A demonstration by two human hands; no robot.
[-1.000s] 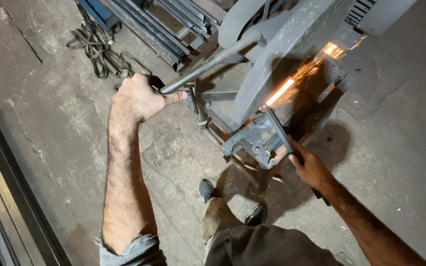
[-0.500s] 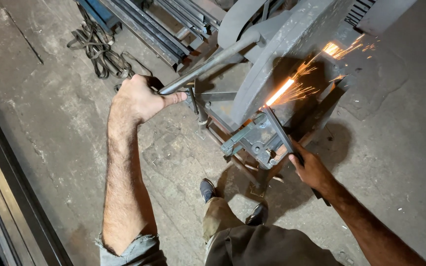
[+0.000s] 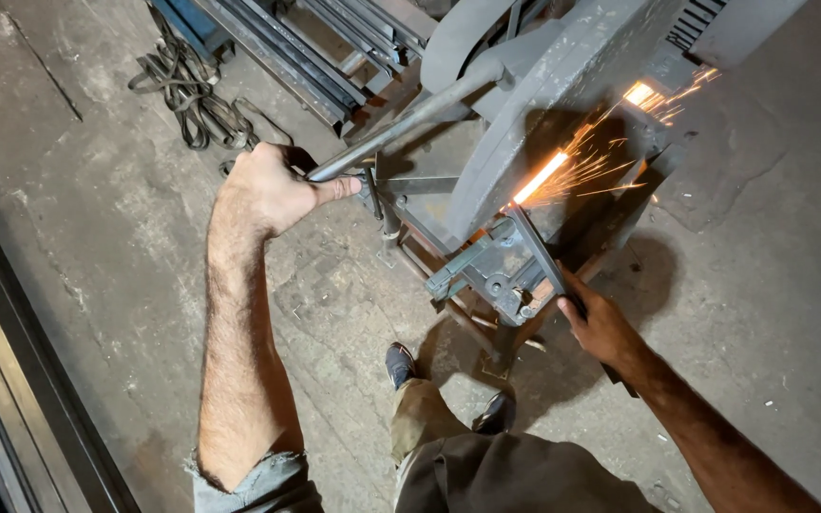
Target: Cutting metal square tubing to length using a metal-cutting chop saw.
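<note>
**Chop saw cutting a steel bar, both hands on the work**

The left hand (image 3: 273, 190) is wrapped around the end of the saw's long grey handle (image 3: 401, 123), its fingers closed tight on the tube and the thumb laid along it toward the machine. The handle runs up and to the right into the grey blade guard (image 3: 534, 123) of the chop saw, which stands on a low metal frame on the concrete floor (image 3: 97, 218).

The right hand (image 3: 601, 323) grips the near end of a thin dark steel bar (image 3: 536, 249), fingers closed on it. The bar runs from that hand up and to the left, across the grey vise (image 3: 491, 271) at the saw's base, and meets the blade under the guard. Bright orange sparks (image 3: 572, 166) spray from that spot up and to the right, toward the back of the machine.

Below the vise, the person's two dark shoes (image 3: 399, 364) stand on the floor, just beside the saw's frame. A coil of dark cable (image 3: 187, 90) lies on the floor at the upper left, near a bundle of long metal sections (image 3: 287, 52) laid side by side. A dark metal rail runs along the left edge of the view.
</note>
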